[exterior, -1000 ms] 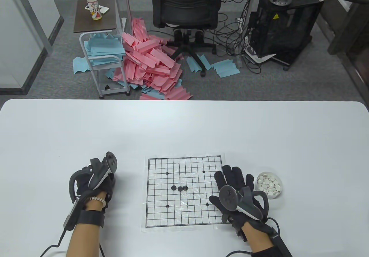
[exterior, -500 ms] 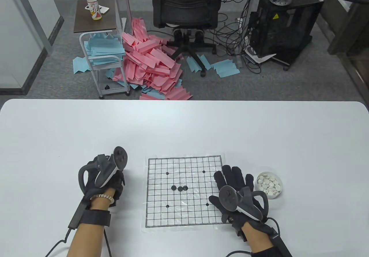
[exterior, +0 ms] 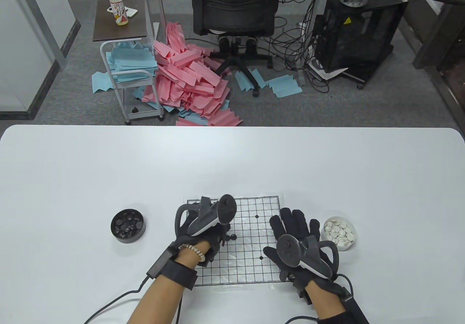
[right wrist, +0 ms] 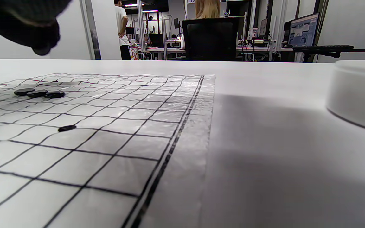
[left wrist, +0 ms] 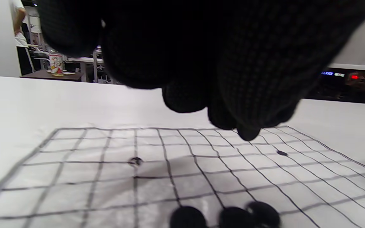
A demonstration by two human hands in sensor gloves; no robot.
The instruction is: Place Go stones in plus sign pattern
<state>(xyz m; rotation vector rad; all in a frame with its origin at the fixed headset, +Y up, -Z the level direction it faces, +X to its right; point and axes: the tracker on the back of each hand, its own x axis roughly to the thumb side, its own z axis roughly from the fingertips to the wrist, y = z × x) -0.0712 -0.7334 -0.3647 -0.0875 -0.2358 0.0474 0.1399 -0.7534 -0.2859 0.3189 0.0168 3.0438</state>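
Left hand [exterior: 203,229], fingers bunched together above the Go board [exterior: 250,262]; any held stone cannot be told. Three black stones [left wrist: 227,217] lie in a row just below the fingertips [left wrist: 249,133]. Right hand [exterior: 298,240] rests flat, fingers spread, on the board's right edge.

Three black Go stones [left wrist: 225,217] in a touching row mid-board on a gridded paper Go board [exterior: 250,262]; more black stones in a black bowl [exterior: 128,226], white stones in a white bowl [exterior: 340,232].

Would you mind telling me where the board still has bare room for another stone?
The grid's far rows, above the three black stones, are bare. So are the near rows toward the right hand. It is crowded mid-board, where the left hand hovers.
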